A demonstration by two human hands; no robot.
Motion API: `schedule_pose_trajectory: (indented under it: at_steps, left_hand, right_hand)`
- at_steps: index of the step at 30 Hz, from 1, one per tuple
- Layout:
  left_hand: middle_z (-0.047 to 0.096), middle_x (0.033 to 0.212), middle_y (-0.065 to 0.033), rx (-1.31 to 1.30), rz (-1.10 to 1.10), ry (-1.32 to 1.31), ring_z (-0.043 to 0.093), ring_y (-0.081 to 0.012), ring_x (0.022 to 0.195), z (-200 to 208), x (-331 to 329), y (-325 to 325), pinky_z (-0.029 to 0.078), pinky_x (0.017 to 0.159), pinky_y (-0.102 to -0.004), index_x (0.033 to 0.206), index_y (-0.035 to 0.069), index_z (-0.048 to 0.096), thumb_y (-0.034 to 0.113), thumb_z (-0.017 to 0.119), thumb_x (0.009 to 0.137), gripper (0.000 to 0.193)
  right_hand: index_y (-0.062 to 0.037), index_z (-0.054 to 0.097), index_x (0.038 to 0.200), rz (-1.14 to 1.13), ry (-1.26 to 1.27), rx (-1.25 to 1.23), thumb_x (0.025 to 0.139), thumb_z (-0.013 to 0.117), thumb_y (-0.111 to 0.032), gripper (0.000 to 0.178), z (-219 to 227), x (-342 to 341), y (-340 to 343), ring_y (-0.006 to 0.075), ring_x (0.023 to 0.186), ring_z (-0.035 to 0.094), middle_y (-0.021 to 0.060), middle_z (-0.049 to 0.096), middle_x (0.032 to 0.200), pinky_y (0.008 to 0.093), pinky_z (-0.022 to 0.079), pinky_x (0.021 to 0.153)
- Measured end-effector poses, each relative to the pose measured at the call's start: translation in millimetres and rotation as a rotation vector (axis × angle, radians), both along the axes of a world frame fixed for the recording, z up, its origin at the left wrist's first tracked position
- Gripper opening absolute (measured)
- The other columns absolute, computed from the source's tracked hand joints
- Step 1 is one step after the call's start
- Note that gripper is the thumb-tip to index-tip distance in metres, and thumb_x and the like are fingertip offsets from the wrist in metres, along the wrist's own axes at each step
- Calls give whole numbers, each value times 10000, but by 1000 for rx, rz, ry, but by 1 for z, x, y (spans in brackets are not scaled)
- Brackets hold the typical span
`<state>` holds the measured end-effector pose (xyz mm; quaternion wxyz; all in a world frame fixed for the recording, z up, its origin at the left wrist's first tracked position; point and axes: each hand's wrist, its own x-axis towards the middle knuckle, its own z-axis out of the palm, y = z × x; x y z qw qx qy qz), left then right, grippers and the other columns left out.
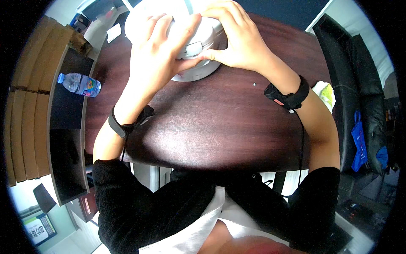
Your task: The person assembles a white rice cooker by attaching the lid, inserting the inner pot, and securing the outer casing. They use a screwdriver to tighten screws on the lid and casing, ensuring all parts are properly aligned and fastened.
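The round white appliance is gripped by the fingers of both the left hand and right hand; it could be tipped off the tabletop by uneven pressure.

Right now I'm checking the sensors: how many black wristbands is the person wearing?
2: one wristband on the left forearm, one wristband on the right forearm, both over the dark table.

My bare hands are pressing on a white and pale grey round appliance sitting on a dark reddish-brown wood-grain table. Black bands are circling both my wrists, and my sleeves are showing black. A clear bottle with a blue cap and multicoloured label is lying on a black shelf.
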<state>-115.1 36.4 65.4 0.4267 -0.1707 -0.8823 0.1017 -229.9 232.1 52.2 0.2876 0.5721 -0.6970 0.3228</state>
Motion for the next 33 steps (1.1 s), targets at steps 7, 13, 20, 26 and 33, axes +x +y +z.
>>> schedule_pose_trajectory:
  at_steps: [7, 13, 20, 26, 33]
  left_hand:
    - [623, 1168, -159, 57, -42, 37, 614, -340, 1116, -5, -5, -3, 524, 948, -450, 1404, 321, 628, 551, 826, 707, 760]
    - [632, 1172, -149, 53, -28, 67, 617, -330, 1121, -7, -5, -3, 513, 969, -458, 1407, 340, 624, 555, 837, 670, 797]
    - [649, 1147, -122, 40, -14, 79, 626, -306, 1112, -5, -3, -1, 524, 989, -420, 1425, 319, 620, 520, 868, 648, 840]
    - [649, 1142, -112, 25, 10, 63, 622, -299, 1114, -6, -3, 1, 533, 965, -417, 1416, 338, 626, 548, 878, 636, 846]
    - [654, 1152, -110, 40, 29, 63, 623, -298, 1129, -9, -4, 1, 540, 960, -419, 1401, 347, 631, 549, 873, 633, 829]
  right_hand:
    - [-36, 525, 1312, 31, 28, -24, 648, 913, -258, 800, 4, 2, 0, 468, 1307, 452, 241, 500, 1340, 570, 380, 1131]
    - [-41, 523, 1326, -59, 13, 22, 653, 908, -258, 805, 4, 8, 2, 466, 1344, 436, 246, 491, 1379, 563, 369, 1151]
    - [-49, 468, 1409, 49, -29, 76, 738, 886, -318, 836, 25, 14, 10, 465, 1371, 419, 255, 474, 1404, 549, 367, 1164]
    - [-54, 619, 1171, -247, -156, 213, 828, 825, -372, 511, 9, 24, 67, 287, 1122, 639, 149, 652, 1114, 401, 512, 980]
    - [-20, 639, 985, -432, -565, 618, 920, 754, -233, 250, -76, 39, 113, 260, 672, 663, 117, 670, 753, 374, 537, 697]
